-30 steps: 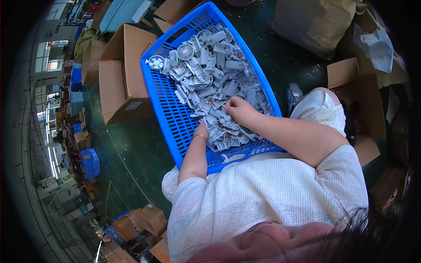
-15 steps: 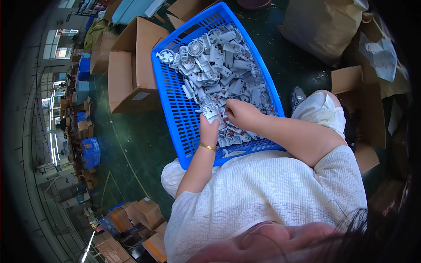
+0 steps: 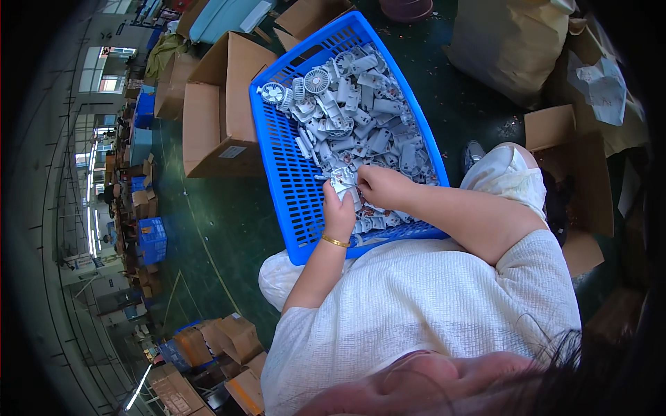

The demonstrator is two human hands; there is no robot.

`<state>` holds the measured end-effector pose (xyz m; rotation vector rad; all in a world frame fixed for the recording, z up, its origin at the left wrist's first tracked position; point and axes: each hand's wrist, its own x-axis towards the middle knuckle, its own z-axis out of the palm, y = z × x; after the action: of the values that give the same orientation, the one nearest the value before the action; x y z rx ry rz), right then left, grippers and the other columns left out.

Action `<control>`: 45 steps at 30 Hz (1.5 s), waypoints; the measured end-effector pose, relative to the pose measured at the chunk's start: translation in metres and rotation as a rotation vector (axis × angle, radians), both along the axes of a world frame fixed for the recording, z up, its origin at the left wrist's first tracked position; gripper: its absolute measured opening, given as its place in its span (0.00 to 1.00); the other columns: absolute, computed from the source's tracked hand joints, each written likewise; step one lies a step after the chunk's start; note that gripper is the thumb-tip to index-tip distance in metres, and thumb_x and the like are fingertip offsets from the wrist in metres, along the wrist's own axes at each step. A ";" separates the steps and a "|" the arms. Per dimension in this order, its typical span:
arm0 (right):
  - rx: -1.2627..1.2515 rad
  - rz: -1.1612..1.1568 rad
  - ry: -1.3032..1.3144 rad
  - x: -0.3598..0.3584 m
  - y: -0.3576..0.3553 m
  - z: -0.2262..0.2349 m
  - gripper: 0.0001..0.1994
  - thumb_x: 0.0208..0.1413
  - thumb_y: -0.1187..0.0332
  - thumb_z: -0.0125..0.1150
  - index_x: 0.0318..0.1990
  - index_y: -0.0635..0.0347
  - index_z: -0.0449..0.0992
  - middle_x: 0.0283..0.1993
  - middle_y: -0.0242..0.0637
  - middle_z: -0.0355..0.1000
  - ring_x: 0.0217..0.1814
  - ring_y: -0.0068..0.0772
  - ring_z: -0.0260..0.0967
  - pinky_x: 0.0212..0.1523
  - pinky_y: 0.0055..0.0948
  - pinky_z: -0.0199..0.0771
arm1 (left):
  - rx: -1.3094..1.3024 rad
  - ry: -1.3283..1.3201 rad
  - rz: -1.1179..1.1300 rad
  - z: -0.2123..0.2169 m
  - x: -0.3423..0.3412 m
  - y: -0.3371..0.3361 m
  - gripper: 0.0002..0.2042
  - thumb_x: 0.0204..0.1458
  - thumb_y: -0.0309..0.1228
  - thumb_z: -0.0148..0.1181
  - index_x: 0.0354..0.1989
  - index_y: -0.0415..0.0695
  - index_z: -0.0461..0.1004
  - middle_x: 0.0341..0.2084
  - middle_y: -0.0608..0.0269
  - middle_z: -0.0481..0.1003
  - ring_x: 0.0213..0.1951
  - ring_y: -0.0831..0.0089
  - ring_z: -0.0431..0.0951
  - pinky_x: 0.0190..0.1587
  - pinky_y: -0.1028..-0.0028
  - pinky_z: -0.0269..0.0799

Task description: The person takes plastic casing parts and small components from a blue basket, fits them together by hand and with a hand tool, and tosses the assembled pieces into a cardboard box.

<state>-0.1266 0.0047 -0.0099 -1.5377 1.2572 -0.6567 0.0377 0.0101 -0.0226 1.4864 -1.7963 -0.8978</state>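
Note:
My left hand (image 3: 338, 213) grips a white plastic fan casing (image 3: 343, 181) over the near part of a blue basket (image 3: 283, 201). Against the right side of that casing, my right hand (image 3: 380, 186) has its fingers pinched together. Whatever sits between those fingertips is too small to make out. Beneath both hands lies a heap of white and grey plastic casing parts (image 3: 378, 128), filling most of the basket. Among them at the far left corner are small round fan heads (image 3: 317, 81), one with its blades showing.
Left of the basket stands an open cardboard box (image 3: 220, 111). Another open carton (image 3: 579, 173) is at the right, below a large tan sack (image 3: 510, 48). More cartons (image 3: 232, 336) are stacked at the lower left on the green floor (image 3: 201, 236).
The basket and surroundings sit slightly lower and further right in the picture. My right fingers stay at the casing's right side, a little closer to it. The left hand keeps its hold.

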 end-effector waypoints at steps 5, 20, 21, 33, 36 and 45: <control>-0.074 -0.016 -0.053 -0.001 0.001 -0.007 0.07 0.48 0.70 0.47 0.28 0.64 0.68 0.27 0.45 0.70 0.28 0.45 0.69 0.30 0.38 0.68 | 0.055 0.057 0.004 0.009 -0.007 0.003 0.18 0.47 0.21 0.45 0.49 0.35 0.55 0.38 0.51 0.69 0.37 0.63 0.72 0.41 0.70 0.67; -0.063 -0.086 -0.035 0.001 -0.002 -0.004 0.07 0.47 0.70 0.46 0.30 0.63 0.68 0.28 0.44 0.71 0.31 0.43 0.69 0.32 0.37 0.67 | 0.181 0.264 0.138 0.018 -0.015 -0.001 0.19 0.49 0.20 0.43 0.50 0.37 0.53 0.38 0.54 0.69 0.36 0.68 0.72 0.37 0.73 0.69; -0.036 -0.062 -0.052 0.002 -0.002 -0.004 0.07 0.47 0.70 0.47 0.31 0.63 0.68 0.29 0.45 0.70 0.33 0.44 0.68 0.33 0.36 0.67 | 0.175 0.243 0.136 0.014 -0.011 -0.001 0.19 0.49 0.21 0.43 0.51 0.37 0.53 0.37 0.53 0.69 0.35 0.67 0.73 0.37 0.72 0.69; 0.151 -0.122 -0.067 0.005 0.001 0.011 0.07 0.49 0.70 0.47 0.33 0.64 0.67 0.30 0.47 0.69 0.32 0.44 0.68 0.30 0.35 0.68 | 0.135 0.135 0.148 -0.005 -0.007 0.000 0.20 0.48 0.22 0.45 0.51 0.37 0.53 0.41 0.50 0.67 0.42 0.62 0.70 0.43 0.69 0.65; 0.151 -0.162 -0.038 0.008 0.000 0.010 0.07 0.50 0.70 0.47 0.34 0.64 0.67 0.31 0.47 0.68 0.32 0.44 0.68 0.31 0.35 0.68 | 0.137 0.204 0.195 -0.023 -0.003 -0.002 0.20 0.48 0.22 0.45 0.51 0.37 0.53 0.41 0.51 0.67 0.42 0.63 0.70 0.44 0.69 0.65; 0.067 -0.261 -0.020 0.004 -0.006 -0.019 0.08 0.50 0.69 0.47 0.35 0.64 0.66 0.32 0.48 0.68 0.35 0.47 0.67 0.36 0.36 0.66 | -0.078 -0.324 0.021 -0.044 0.030 -0.030 0.26 0.47 0.24 0.50 0.56 0.41 0.50 0.39 0.52 0.67 0.39 0.62 0.70 0.40 0.70 0.68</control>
<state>-0.1229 -0.0014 -0.0293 -1.3201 1.4645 -0.7864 0.0679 -0.0199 -0.0669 1.6711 -2.0137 -0.5936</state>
